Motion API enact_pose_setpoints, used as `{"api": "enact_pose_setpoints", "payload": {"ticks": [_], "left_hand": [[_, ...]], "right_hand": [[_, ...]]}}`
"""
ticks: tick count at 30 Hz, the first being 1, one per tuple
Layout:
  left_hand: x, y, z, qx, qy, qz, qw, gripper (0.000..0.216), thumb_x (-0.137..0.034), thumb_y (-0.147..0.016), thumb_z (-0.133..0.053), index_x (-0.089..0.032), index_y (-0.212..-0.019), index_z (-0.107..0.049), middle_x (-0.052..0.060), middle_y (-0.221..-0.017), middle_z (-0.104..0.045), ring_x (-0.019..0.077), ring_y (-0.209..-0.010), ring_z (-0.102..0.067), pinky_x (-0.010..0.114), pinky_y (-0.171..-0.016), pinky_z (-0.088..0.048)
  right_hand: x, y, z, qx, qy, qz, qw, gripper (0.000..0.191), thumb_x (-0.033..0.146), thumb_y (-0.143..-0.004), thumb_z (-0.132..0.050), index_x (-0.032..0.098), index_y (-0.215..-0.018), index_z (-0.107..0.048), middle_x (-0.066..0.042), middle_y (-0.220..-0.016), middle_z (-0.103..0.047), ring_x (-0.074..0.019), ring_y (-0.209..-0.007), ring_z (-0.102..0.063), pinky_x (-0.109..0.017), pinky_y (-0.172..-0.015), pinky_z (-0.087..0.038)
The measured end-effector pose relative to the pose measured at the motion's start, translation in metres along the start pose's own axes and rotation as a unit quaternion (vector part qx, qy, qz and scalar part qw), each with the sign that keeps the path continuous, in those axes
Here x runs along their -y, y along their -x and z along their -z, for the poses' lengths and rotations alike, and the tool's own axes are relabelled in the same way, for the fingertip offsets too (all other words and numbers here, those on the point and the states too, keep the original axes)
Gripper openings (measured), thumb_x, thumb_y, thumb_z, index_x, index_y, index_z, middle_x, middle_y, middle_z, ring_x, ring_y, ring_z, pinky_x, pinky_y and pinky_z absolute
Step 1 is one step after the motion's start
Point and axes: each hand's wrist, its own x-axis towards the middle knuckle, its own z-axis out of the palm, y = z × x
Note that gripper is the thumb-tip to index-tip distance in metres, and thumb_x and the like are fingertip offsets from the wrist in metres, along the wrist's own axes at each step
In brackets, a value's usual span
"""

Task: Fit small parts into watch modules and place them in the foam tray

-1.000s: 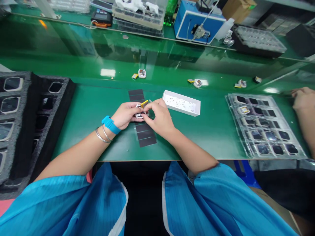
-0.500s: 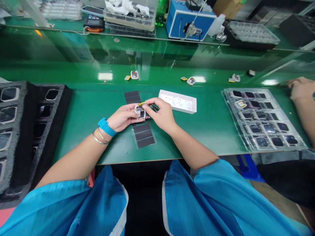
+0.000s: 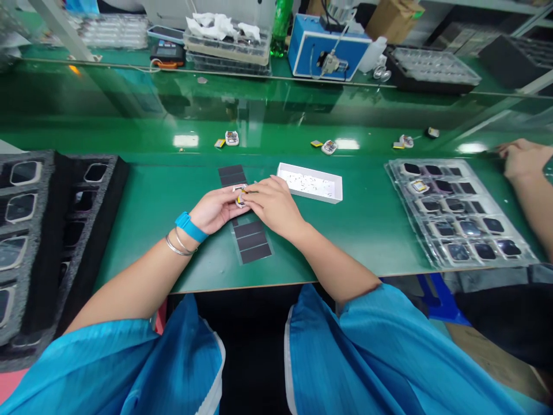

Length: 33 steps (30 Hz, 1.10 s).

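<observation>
My left hand point(image 3: 216, 208) holds an open white smartwatch case point(image 3: 237, 188) between thumb and fingers, above the bench. A small yellow-edged battery point(image 3: 241, 199) lies over the case's inside. My right hand point(image 3: 274, 203) has its fingers together and bent over the case, their tips on the battery. They cover much of the case's interior. Below and behind the hands lie strips of black adhesive pads point(image 3: 253, 241) on clear backing. Just beyond my right hand is a shallow white box point(image 3: 309, 183) with many tiny dark pieces in it.
Foam trays of watches point(image 3: 56, 230) stand at left, and a clear plastic tray of watches point(image 3: 460, 216) lies at right. Opened watch cases point(image 3: 329, 147) with batteries sit along the back. A shelf holds a blue machine point(image 3: 326, 49). Another person's hand point(image 3: 525, 158) is at far right.
The battery, tilted up at the case's top edge before, now lies down over the case. My right hand has moved left and its fingers cover the case. A slim dark tool under it no longer shows.
</observation>
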Motion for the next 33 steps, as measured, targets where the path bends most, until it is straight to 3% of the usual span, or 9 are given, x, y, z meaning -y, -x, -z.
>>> {"api": "enact_pose_setpoints", "payload": {"ticks": [9,13,15,18,21,24,27,29,33], "left_hand": [[0.007,0.002,-0.002,0.061,-0.093,-0.117,0.987,0.05,-0.027,-0.059,-0.088,-0.012,-0.102,-0.067,0.01,-0.093,-0.071,0.02,-0.083,-0.068,0.032,-0.077,-0.056],[0.01,0.025,-0.007,0.05,-0.124,-0.214,0.968,0.034,-0.026,-0.067,-0.082,-0.013,-0.096,-0.07,0.011,-0.095,-0.07,0.0221,-0.088,-0.067,0.032,-0.08,-0.054],[0.009,0.048,-0.001,0.045,-0.12,-0.232,0.964,0.036,-0.026,-0.071,-0.079,-0.013,-0.104,-0.07,0.013,-0.103,-0.07,0.0234,-0.094,-0.067,0.032,-0.081,-0.054],[0.001,0.104,0.022,0.026,-0.052,-0.201,0.978,0.05,-0.031,-0.075,-0.078,-0.017,-0.121,-0.065,0.015,-0.113,-0.068,0.0252,-0.096,-0.068,0.036,-0.082,-0.056],[-0.024,0.165,0.062,-0.07,-0.014,-0.227,0.971,0.052,-0.034,-0.079,-0.075,-0.021,-0.127,-0.061,0.015,-0.123,-0.064,0.0282,-0.11,-0.064,0.041,-0.095,-0.052],[-0.062,0.211,0.117,-0.293,-0.146,-0.345,0.88,0.052,-0.035,-0.077,-0.075,-0.02,-0.125,-0.062,0.012,-0.122,-0.064,0.0273,-0.113,-0.061,0.041,-0.099,-0.048],[-0.103,0.241,0.182,-0.565,-0.375,-0.342,0.651,0.052,-0.027,-0.069,-0.08,-0.017,-0.118,-0.067,0.011,-0.115,-0.065,0.0281,-0.112,-0.059,0.042,-0.103,-0.043],[-0.126,0.253,0.223,-0.657,-0.443,-0.279,0.542,0.052,-0.022,-0.065,-0.081,-0.015,-0.115,-0.068,0.013,-0.111,-0.066,0.0298,-0.109,-0.059,0.042,-0.101,-0.042],[-0.154,0.261,0.278,-0.683,-0.448,-0.223,0.532,0.047,-0.031,-0.058,-0.087,-0.012,-0.098,-0.071,0.007,-0.087,-0.067,0.0276,-0.099,-0.06,0.039,-0.098,-0.041]], "right_hand": [[-0.008,0.001,-0.008,0.063,-0.446,-0.172,0.876,0.061,0.043,-0.072,-0.077,0.024,-0.122,-0.048,-0.009,-0.116,-0.067,-0.021,-0.1,-0.069,-0.039,-0.088,-0.058],[0.017,0.012,0.003,0.024,-0.407,-0.162,0.899,0.053,0.044,-0.076,-0.075,0.029,-0.122,-0.051,-0.008,-0.119,-0.067,-0.0226,-0.105,-0.069,-0.039,-0.091,-0.058],[0.017,0.006,0.011,0.086,-0.393,-0.132,0.906,0.052,0.046,-0.078,-0.074,0.032,-0.124,-0.053,-0.008,-0.12,-0.067,-0.0235,-0.108,-0.068,-0.04,-0.093,-0.057],[0.003,-0.041,0.017,0.203,-0.336,-0.1,0.914,0.054,0.053,-0.077,-0.071,0.03,-0.124,-0.059,-0.01,-0.119,-0.068,-0.0275,-0.103,-0.069,-0.044,-0.091,-0.057],[-0.021,-0.12,0.01,0.181,-0.124,-0.153,0.964,0.046,0.049,-0.081,-0.066,0.024,-0.119,-0.064,-0.011,-0.108,-0.072,-0.0301,-0.095,-0.07,-0.047,-0.092,-0.054],[-0.042,-0.191,-0.013,0.178,0.096,-0.244,0.948,0.053,0.048,-0.09,-0.055,0.012,-0.129,-0.059,-0.018,-0.11,-0.07,-0.033,-0.102,-0.068,-0.046,-0.096,-0.05],[-0.05,-0.223,-0.042,0.18,0.192,-0.292,0.919,0.069,0.056,-0.092,-0.045,0.006,-0.139,-0.049,-0.027,-0.127,-0.059,-0.0366,-0.116,-0.061,-0.046,-0.096,-0.05],[-0.048,-0.228,-0.059,0.169,0.216,-0.288,0.918,0.068,0.056,-0.09,-0.048,0.007,-0.136,-0.052,-0.03,-0.134,-0.052,-0.0402,-0.122,-0.056,-0.049,-0.095,-0.05],[-0.039,-0.224,-0.075,0.147,0.22,-0.23,0.937,0.044,0.033,-0.085,-0.058,0.006,-0.12,-0.063,-0.03,-0.124,-0.057,-0.0388,-0.117,-0.059,-0.048,-0.092,-0.05]]}}
